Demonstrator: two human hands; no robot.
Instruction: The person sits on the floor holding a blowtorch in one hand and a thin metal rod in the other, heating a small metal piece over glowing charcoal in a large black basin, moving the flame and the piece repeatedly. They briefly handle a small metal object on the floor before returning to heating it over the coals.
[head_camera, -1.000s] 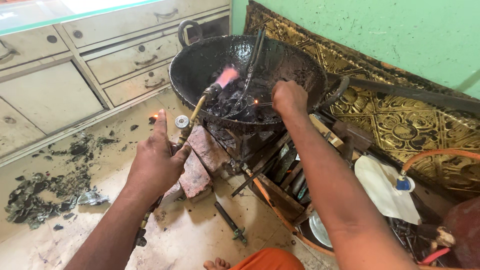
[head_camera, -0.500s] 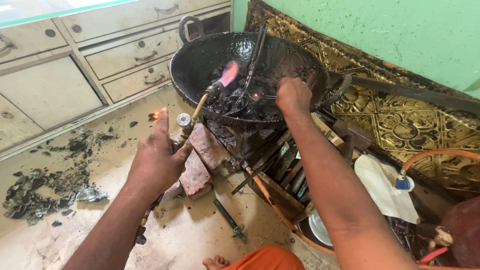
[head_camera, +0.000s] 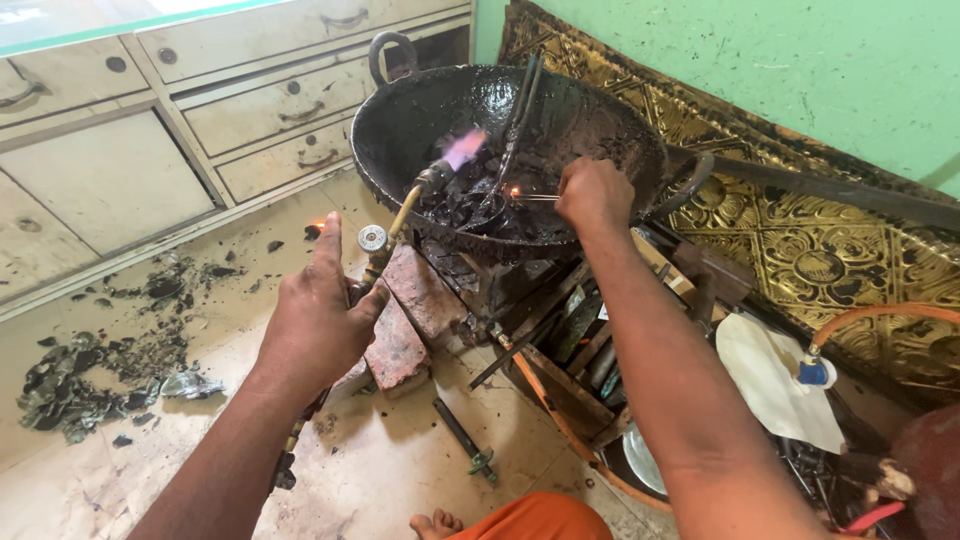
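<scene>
My left hand (head_camera: 318, 318) is closed around the handle of a brass gas torch (head_camera: 392, 232), thumb raised beside its round valve knob. The torch nozzle points into a large black iron wok (head_camera: 600, 130) and gives off a pink-violet flame (head_camera: 463, 148). My right hand (head_camera: 592, 192) reaches over the wok's near rim and pinches thin metal tweezers (head_camera: 530, 197) whose tip holds a small glowing piece over the dark coal lumps (head_camera: 460, 205) in the wok. Long dark tongs (head_camera: 520, 110) lean inside the wok.
Red bricks (head_camera: 405, 325) lie under the wok's front. Dark debris and ash (head_camera: 90, 370) are scattered on the floor to the left. Wooden drawers (head_camera: 270, 105) stand behind. An ornate gold panel (head_camera: 800, 230) leans on the green wall. An orange hose (head_camera: 880, 315), white cloth and tools lie right.
My right hand has shifted slightly lower over the coals, with the glowing tip now visible at the tweezers. The torch stays aimed into the wok with its flame burning.
</scene>
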